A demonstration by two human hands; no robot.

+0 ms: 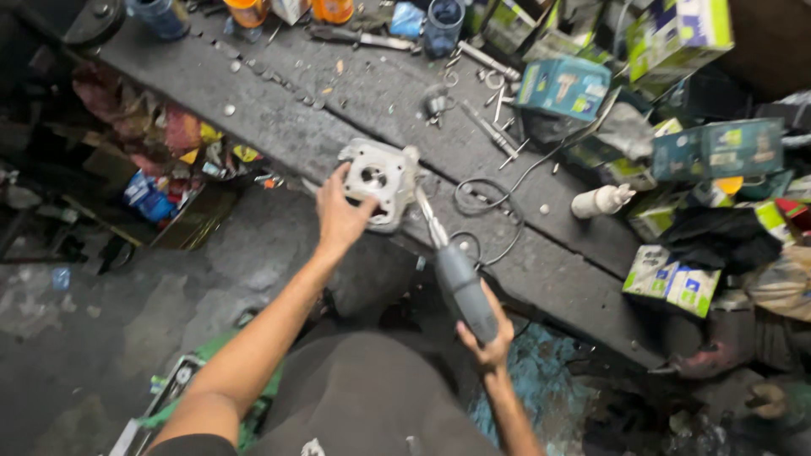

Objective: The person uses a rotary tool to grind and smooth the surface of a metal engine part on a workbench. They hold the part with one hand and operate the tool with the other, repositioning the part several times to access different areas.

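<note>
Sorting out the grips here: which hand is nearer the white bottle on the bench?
Right. The right hand, holding the grinder, is below-left of the bottle; the left hand, on the metal part, is farther left.

A cluttered repair workshop: a grimy dark surface [279, 101] strewn with bolts [494, 139], cardboard parts boxes [564, 86], and a stained floor [76, 338].

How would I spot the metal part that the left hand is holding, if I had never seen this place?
Find the long dark workbench running slantwise across the view. At its near edge, the left hand grips a pale grey cast-metal block with a round hole in its face. It is the only large light metal piece there, and the grey rotary tool in the right hand points at it.
</note>
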